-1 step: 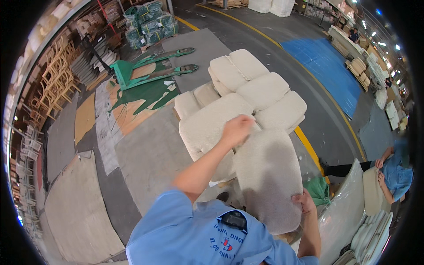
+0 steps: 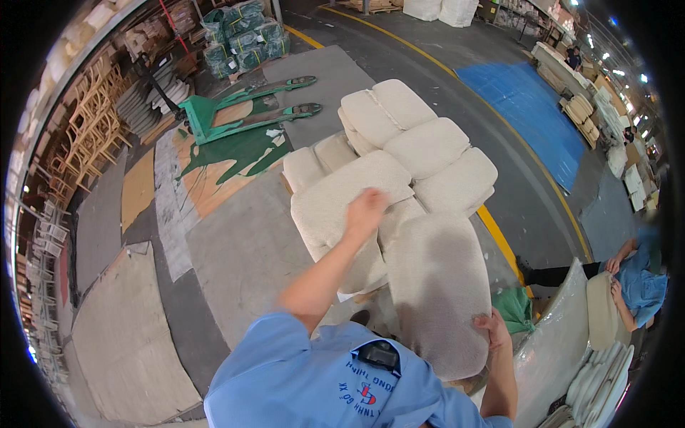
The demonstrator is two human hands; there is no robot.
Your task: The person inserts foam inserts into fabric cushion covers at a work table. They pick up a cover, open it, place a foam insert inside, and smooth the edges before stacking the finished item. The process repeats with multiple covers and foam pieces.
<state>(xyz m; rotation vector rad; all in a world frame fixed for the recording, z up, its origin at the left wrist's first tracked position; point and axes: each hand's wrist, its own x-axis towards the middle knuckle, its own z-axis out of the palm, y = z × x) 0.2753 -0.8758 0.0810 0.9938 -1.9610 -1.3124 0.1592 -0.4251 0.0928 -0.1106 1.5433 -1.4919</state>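
Cushion (image 2: 439, 278) points lengthwise away, right hand (image 2: 494, 328) gripping its right edge, left hand (image 2: 367, 208), grip unclear, left of its far end.

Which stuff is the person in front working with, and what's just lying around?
Being worked with:
long beige cushion, held by the right hand
beige cushion pile, with the blurred left hand at it

Seemingly just lying around:
green pallet jack
blue sheet
wooden chair frames
green-wrapped bundles
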